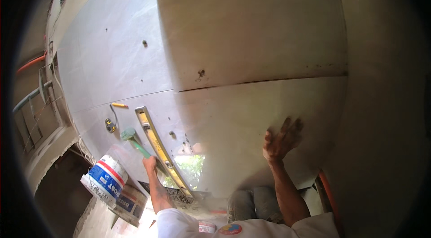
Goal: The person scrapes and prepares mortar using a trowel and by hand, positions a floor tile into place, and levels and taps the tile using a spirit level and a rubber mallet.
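My left hand [150,163] is closed round the handle of a green mallet [129,134], whose head rests on or just above the pale floor tile at the left. Fingers spread, my right hand [283,141] lies flat on, or just over, the shaded tile [224,130] in front of my knees. A yellow spirit level [155,141] lies lengthwise between my hands, just right of the mallet. Left of the mallet are a black and yellow tape measure [110,125] and a small yellow pencil-like stick [119,105].
Another large tile [251,31] lies beyond a dark joint. Mortar crumbs [201,73] dot the surface. A white, blue and red bucket [107,177] and a second bucket [130,204] stand at the lower left, near a rough floor edge. An orange pipe [327,197] runs beside my right arm.
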The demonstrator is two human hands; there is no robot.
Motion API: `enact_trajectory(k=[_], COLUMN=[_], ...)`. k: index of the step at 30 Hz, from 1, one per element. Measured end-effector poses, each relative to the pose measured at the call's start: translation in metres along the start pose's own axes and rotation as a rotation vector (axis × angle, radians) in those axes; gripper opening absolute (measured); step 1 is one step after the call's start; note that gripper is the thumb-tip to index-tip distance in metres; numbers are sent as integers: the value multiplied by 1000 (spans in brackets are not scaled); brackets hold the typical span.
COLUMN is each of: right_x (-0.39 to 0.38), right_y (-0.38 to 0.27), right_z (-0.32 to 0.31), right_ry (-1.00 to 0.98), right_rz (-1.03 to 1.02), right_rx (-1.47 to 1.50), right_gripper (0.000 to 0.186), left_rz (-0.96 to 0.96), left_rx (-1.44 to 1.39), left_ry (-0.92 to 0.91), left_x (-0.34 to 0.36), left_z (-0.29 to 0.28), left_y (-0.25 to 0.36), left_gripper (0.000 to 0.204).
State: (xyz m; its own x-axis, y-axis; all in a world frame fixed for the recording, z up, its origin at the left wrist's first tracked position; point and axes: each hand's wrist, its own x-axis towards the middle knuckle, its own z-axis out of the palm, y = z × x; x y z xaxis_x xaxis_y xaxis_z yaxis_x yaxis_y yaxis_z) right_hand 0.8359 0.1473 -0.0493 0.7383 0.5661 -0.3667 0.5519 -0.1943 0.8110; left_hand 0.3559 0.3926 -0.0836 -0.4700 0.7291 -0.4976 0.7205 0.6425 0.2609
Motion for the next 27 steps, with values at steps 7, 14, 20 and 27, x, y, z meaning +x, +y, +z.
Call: enact_trajectory(k=[7,14,20,27], right_x=[-2,12,11,3], right_y=[-13,30,-10,3], right_z=[1,4,-1,0], right_ry=[-72,295,78,7], right_rz=[-131,82,260,266], right_rx=[-270,-242,1177,1171], right_gripper=[78,77,78,81], left_rz=[-66,-28,88,173], left_rx=[220,-26,-107,-55], left_ry=[65,-80,24,-12], left_x=[13,-7,35,30], left_z=[-16,5,-13,0], left_y=[11,12,-19,-26], left_gripper=[18,36,29,27])
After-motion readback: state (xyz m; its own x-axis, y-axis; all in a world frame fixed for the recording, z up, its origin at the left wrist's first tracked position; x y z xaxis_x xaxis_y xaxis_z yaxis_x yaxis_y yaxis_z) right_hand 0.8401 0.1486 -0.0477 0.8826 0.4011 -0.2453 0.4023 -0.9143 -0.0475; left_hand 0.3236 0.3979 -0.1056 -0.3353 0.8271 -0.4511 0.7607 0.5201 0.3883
